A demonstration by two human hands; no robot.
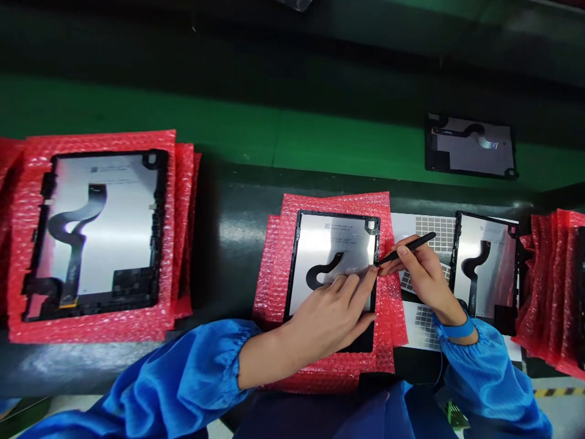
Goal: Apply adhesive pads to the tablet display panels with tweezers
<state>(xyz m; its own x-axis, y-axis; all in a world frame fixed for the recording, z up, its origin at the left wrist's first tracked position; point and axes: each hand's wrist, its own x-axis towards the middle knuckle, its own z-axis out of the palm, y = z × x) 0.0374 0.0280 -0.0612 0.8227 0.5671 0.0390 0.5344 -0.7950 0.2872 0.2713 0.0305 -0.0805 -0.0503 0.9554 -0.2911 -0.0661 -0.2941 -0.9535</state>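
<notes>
While the left hand (pixel 333 310) lies, fingers apart, on the panel (pixel 354 255), the right hand (pixel 426 275) clamps a tool (pixel 418 242) at the panel's edge.

4 pnls (pixel 329 239) w/ 1 cable (pixel 314 278) ea., 2 hands (pixel 326 317), 1 pen-like tool (pixel 414 244), 1 wristband (pixel 458 330).

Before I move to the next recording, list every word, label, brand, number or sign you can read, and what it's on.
No text can be read with certainty.
Middle panel: several printed lines, too small and blurred.
Left panel: faint print, illegible.
Right panel: tiny print, illegible.
Striped floor marking: yellow and black, no words visible.
</notes>
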